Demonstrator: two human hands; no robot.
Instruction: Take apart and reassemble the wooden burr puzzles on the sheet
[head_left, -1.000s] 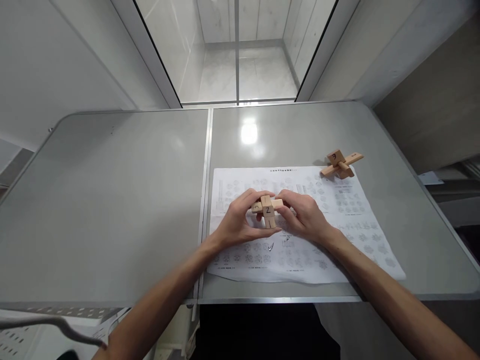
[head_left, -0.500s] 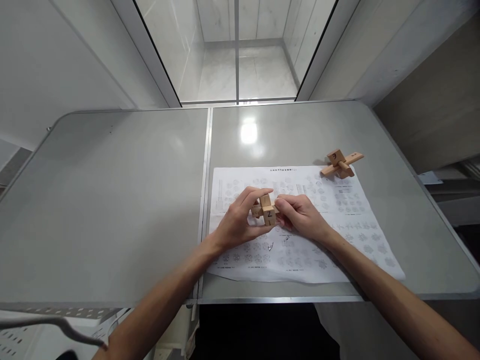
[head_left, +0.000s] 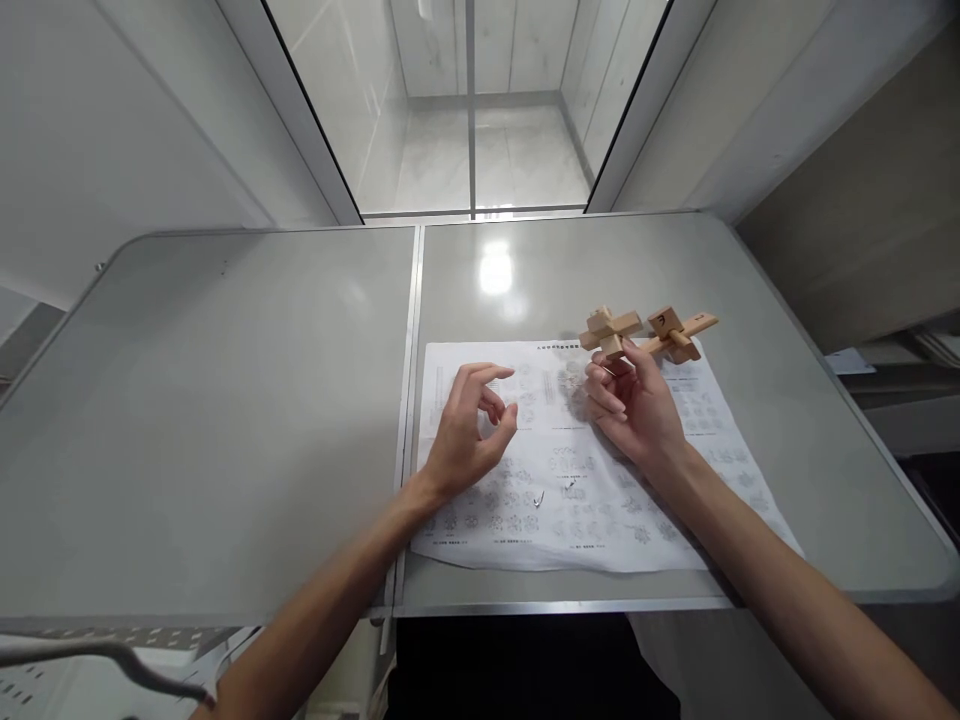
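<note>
My right hand (head_left: 637, 408) grips a wooden interlocking puzzle (head_left: 611, 333) by a lower piece, between thumb and fingers, and holds it up over the top of the printed sheet. Several crossed blocks make up this puzzle. Just beyond it, a second wooden puzzle (head_left: 679, 335) with black numbers on its pieces rests at the sheet's upper right corner. My left hand (head_left: 476, 422) is empty, its fingers curled with a gap between thumb and index, above the left part of the paper sheet (head_left: 600, 545). Small printed figures cover the sheet.
The grey folding table (head_left: 225, 420) has a metal seam (head_left: 409, 400) running front to back, left of the sheet. A glass-paned opening (head_left: 510, 130) stands behind the far edge. A grey cable (head_left: 112, 655) hangs at the lower left.
My left hand has let go of the wooden puzzle. My right hand has carried it away and to the right, close to the other puzzle. The view has tilted slightly.
</note>
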